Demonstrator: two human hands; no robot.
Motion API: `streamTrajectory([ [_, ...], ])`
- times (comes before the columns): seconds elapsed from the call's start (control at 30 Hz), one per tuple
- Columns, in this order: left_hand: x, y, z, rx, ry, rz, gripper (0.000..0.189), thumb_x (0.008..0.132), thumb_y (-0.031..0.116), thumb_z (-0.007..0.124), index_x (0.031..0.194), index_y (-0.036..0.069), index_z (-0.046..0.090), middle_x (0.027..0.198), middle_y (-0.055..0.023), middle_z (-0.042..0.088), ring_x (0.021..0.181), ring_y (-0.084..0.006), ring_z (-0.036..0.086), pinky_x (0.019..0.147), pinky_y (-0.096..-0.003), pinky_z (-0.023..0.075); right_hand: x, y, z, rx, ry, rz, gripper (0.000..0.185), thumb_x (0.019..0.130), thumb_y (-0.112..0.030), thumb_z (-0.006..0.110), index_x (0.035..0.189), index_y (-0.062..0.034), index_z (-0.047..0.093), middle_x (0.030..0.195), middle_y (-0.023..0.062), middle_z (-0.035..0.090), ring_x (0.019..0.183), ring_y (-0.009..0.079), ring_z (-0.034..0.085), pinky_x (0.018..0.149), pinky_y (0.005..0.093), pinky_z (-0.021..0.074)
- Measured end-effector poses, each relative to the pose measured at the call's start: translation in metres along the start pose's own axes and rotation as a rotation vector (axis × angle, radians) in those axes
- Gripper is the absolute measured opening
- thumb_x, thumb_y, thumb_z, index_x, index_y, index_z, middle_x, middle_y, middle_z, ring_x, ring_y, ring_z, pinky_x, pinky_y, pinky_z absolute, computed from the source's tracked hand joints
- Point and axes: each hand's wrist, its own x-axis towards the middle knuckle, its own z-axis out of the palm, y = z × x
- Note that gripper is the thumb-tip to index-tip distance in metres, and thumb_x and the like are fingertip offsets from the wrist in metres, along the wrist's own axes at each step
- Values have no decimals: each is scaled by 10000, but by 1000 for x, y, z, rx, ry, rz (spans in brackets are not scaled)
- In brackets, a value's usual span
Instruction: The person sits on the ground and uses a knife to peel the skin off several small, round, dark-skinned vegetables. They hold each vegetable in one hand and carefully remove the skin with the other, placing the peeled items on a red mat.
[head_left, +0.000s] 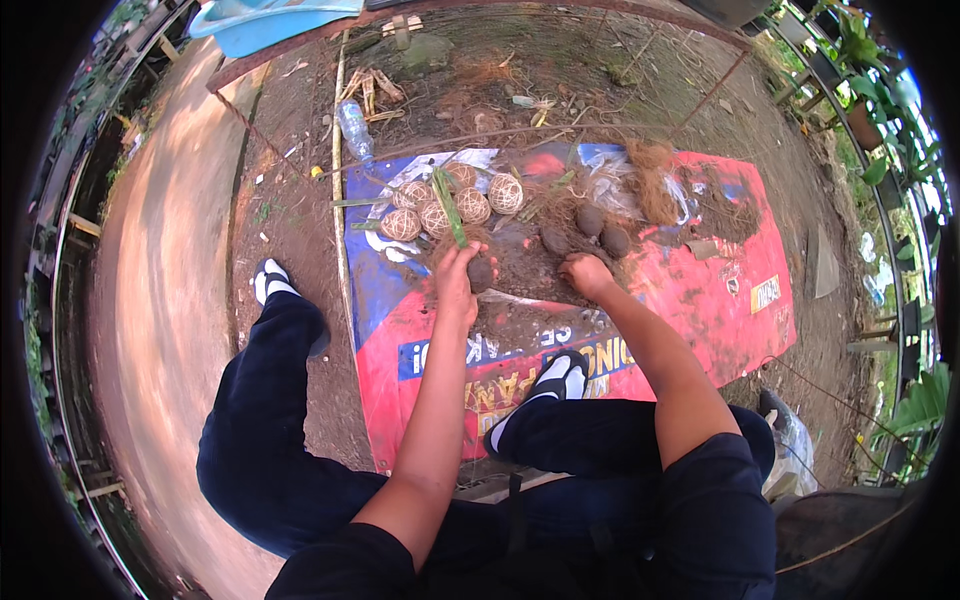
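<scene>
My left hand (455, 277) holds a dark, round ball of soil (480, 274) with brown fibre about it. A long green leaf strip (448, 206) rises from beside its fingers. My right hand (586, 276) is low over loose dark soil and fibre, its fingers curled; whether they pinch anything cannot be told. Just beyond it lie several dark balls (590, 220). Past my left hand is a group of pale, string-wound balls (435, 219). A tuft of brown fibre (654, 184) and a clear plastic bag (611, 184) lie farther back at the right.
A red and blue printed banner (712, 300) covers the ground before me. A bamboo pole (340, 165) runs along its left edge, with a plastic bottle (354, 129) beside it. A rusty metal frame (480, 11) crosses the top, below a blue basin (262, 22).
</scene>
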Motion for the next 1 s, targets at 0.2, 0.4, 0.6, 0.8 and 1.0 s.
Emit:
streamTrajectory([
  [0.2,-2,9,-11,-291,-68,-66,244,973,286,566,1091,73,576,1080,-107,639,971,-298,672,840,-458,586,30,-59,-25,294,292,-39,142,814,-138,753,947,-89,760,844,103,700,769,288,676,711,394,544],
  [0.4,4,43,-11,-384,-16,68,324,998,323,522,1174,52,502,1134,-154,612,1094,-379,623,986,-543,557,102,-168,-92,1000,398,278,230,841,-147,779,1058,-70,770,853,65,734,688,137,654,624,314,536],
  [0.6,-2,89,-15,-408,-24,137,348,1024,355,485,1184,48,513,1136,-157,607,1104,-360,613,963,-528,557,106,-213,-140,1374,434,349,207,857,-116,798,1027,-4,764,841,29,720,715,65,622,593,238,502],
  [0.8,-5,96,-13,-547,-67,-12,461,1052,426,399,1216,12,516,1120,-159,623,1064,-303,638,912,-440,567,114,-240,-163,868,732,-278,207,801,-59,805,1007,-63,788,825,37,718,688,132,626,629,290,525],
  [1.0,-6,91,0,-647,-77,-106,519,1073,416,299,1252,-27,503,1147,-178,617,1069,-293,634,967,-408,540,106,-229,-185,370,789,-556,258,684,-43,762,927,-130,767,928,29,689,830,230,670,685,338,554],
])
